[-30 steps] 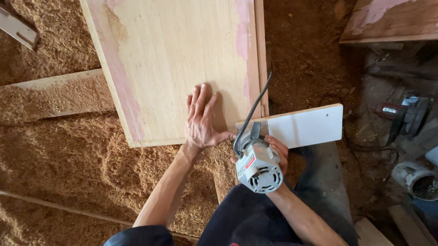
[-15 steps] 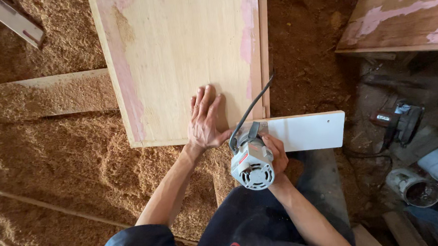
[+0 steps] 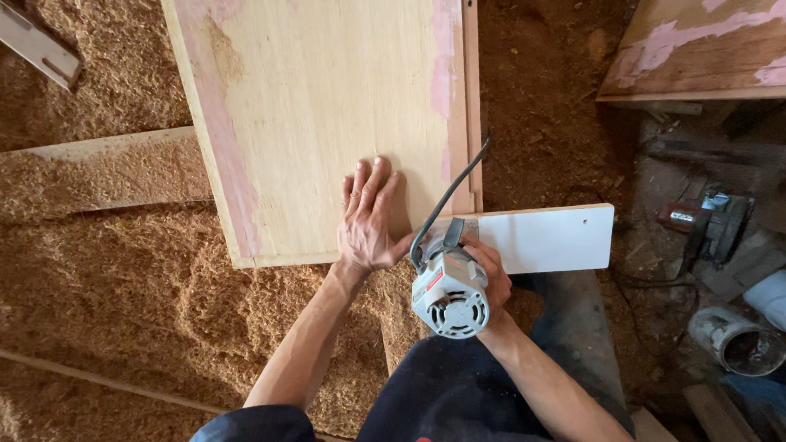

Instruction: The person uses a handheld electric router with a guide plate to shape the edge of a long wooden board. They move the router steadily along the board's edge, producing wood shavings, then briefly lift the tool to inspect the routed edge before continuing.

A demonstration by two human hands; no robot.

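The floor [image 3: 99,270] is buried in loose tan sawdust on the left and darker packed dirt toward the right, where the room turns into a clutter of tools and offcuts. One large pale plywood panel [image 3: 328,94], streaked pink along its long edges, lies across the sawdust and runs out past the top. One left hand [image 3: 368,220] lies flat on the panel's near right corner, fingers straight and slightly spread, palm down, gripping nothing. One right hand [image 3: 490,274] is wrapped around one small grey trim router [image 3: 448,294], fingers curled tight about its body; the router sits just off the panel's near right corner, its vented motor cap facing up and one black cord [image 3: 452,193] rising from it over the panel's right edge. One white board [image 3: 547,237] lies just right of the router, its left end partly behind the hand. Two rough planks show in the sawdust: one plank [image 3: 95,159] reaching under the panel's left edge, one thin strip [image 3: 86,371] near the bottom left. One second pink-smeared panel [image 3: 718,50] fills the top right corner. One red and black power tool [image 3: 707,221] rests at the right, with one open tin [image 3: 737,342] and one white pipe [image 3: 782,304] below it
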